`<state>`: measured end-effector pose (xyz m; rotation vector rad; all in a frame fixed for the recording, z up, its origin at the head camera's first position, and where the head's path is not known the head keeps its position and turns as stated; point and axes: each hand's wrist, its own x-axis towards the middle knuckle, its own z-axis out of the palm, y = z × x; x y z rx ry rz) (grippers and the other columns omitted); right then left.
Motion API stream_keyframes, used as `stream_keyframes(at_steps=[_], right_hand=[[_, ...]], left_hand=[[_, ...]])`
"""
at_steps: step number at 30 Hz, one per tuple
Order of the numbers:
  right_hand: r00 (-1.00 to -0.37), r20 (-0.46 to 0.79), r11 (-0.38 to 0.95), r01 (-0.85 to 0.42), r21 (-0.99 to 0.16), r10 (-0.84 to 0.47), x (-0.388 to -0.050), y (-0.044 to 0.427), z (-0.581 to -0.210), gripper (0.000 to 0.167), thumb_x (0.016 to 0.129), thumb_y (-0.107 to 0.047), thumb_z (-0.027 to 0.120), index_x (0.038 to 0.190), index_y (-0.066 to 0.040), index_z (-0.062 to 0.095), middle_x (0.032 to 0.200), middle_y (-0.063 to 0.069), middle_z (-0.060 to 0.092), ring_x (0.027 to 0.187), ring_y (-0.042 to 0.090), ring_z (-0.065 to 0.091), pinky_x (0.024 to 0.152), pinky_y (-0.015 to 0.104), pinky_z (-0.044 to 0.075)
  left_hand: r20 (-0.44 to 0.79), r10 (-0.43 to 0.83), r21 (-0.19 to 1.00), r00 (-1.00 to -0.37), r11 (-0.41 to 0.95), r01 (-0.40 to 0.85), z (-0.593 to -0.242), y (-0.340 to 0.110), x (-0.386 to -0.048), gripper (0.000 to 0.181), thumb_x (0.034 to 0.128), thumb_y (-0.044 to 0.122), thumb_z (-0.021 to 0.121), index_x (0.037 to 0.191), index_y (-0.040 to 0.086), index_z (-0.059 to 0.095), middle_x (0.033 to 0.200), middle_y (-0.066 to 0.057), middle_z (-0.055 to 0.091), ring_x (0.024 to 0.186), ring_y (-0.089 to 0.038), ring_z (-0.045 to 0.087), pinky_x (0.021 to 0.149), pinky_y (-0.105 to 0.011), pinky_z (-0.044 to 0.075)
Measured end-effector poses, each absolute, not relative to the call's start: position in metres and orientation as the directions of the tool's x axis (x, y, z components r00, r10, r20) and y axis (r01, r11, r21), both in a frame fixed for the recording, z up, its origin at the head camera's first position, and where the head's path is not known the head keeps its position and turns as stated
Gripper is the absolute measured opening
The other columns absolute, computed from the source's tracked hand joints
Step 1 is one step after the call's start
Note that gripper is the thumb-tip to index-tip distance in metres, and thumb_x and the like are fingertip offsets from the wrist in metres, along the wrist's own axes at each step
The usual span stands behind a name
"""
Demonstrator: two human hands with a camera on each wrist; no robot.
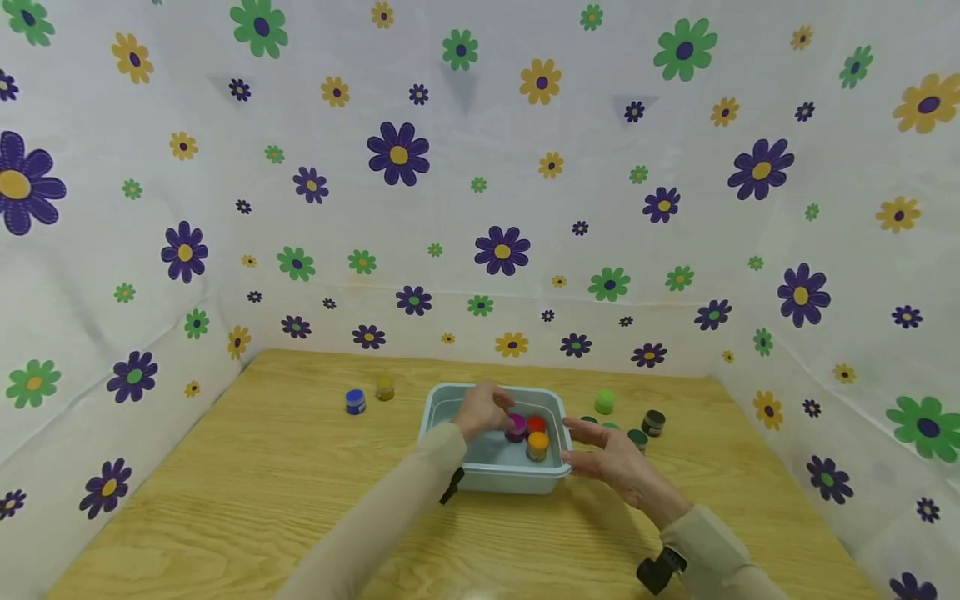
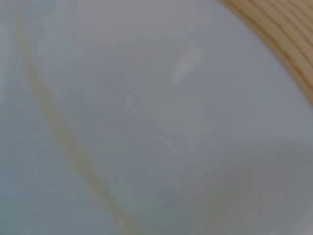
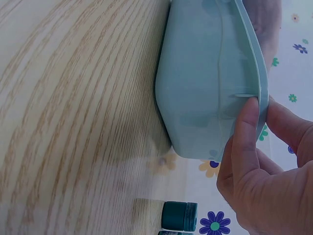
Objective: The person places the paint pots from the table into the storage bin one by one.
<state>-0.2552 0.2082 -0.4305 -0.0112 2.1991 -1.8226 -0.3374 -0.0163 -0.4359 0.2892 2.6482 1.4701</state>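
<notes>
A pale blue plastic tub [image 1: 495, 479] stands on the table with a purple-lidded paint jar [image 1: 517, 428], a red-lidded paint jar [image 1: 536, 426] and an orange-lidded paint jar [image 1: 537, 446] inside. My left hand [image 1: 480, 410] reaches over the tub's left side, its fingers spread apart right beside the purple jar. Whether they touch that jar is hard to tell. At the other end, my right hand [image 3: 264, 166] pinches the tub's rim [image 3: 264, 83] between thumb and fingers. Only a blurred bluish-grey tub surface [image 2: 146, 107] and some wood fill the left wrist view.
Left of the tub stand a blue paint jar [image 1: 356, 402] and a yellow paint jar [image 1: 385, 388]. Behind my right hand are a light green jar [image 1: 604, 402], a black jar [image 1: 653, 422] and a dark green jar [image 1: 638, 439], partly hidden. Flowered cloth [image 1: 465, 217] surrounds the table [image 1: 247, 492].
</notes>
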Motion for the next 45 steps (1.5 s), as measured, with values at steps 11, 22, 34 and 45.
stream_keyframes(at_steps=[11, 22, 34, 45], right_hand=[[-0.960, -0.209, 0.199, 0.171, -0.965, -0.185, -0.255, 0.208, -0.431, 0.068, 0.086, -0.012, 0.075, 0.147, -0.007, 0.044, 0.148, 0.026, 0.041, 0.107, 0.023, 0.065, 0.090, 0.036, 0.059], [-0.962, -0.210, 0.191, 0.176, -0.966, -0.175, -0.254, 0.206, -0.434, 0.068, 0.086, -0.011, 0.075, 0.147, -0.007, 0.044, 0.148, 0.026, 0.041, 0.104, 0.021, 0.066, 0.088, 0.036, 0.059], [-0.962, -0.199, 0.210, 0.159, -0.965, -0.185, -0.254, 0.205, -0.432, 0.070, 0.086, -0.013, 0.075, 0.147, -0.006, 0.043, 0.149, 0.027, 0.039, 0.104, 0.020, 0.066, 0.089, 0.035, 0.059], [-0.963, -0.204, 0.197, 0.169, -0.966, -0.175, -0.254, 0.206, -0.435, 0.068, 0.086, -0.013, 0.075, 0.147, -0.008, 0.044, 0.148, 0.025, 0.041, 0.105, 0.020, 0.065, 0.090, 0.035, 0.059]], left_hand=[[0.053, 0.253, 0.929, -0.966, 0.342, 0.140, -0.419, -0.019, -0.326, 0.014, 0.0865, 0.008, 0.073, 0.099, 0.002, 0.072, 0.091, -0.010, 0.072, 0.080, -0.031, 0.070, 0.062, -0.029, 0.060], [0.108, 0.309, 0.924, -0.945, 0.319, 0.210, -0.402, -0.063, -0.323, 0.018, 0.0944, 0.021, 0.066, 0.101, 0.004, 0.071, 0.076, -0.011, 0.066, 0.063, -0.026, 0.057, 0.051, -0.024, 0.048], [0.082, 0.257, 0.925, -0.963, 0.340, 0.170, -0.403, -0.114, -0.329, 0.020, 0.0934, 0.022, 0.068, 0.103, 0.005, 0.072, 0.068, -0.002, 0.060, 0.055, -0.013, 0.045, 0.047, -0.021, 0.036], [0.030, 0.370, 0.911, -0.928, 0.373, 0.178, -0.417, -0.164, -0.341, 0.036, 0.0898, 0.036, 0.071, 0.107, 0.005, 0.071, 0.077, -0.003, 0.063, 0.061, -0.013, 0.048, 0.052, -0.021, 0.041]])
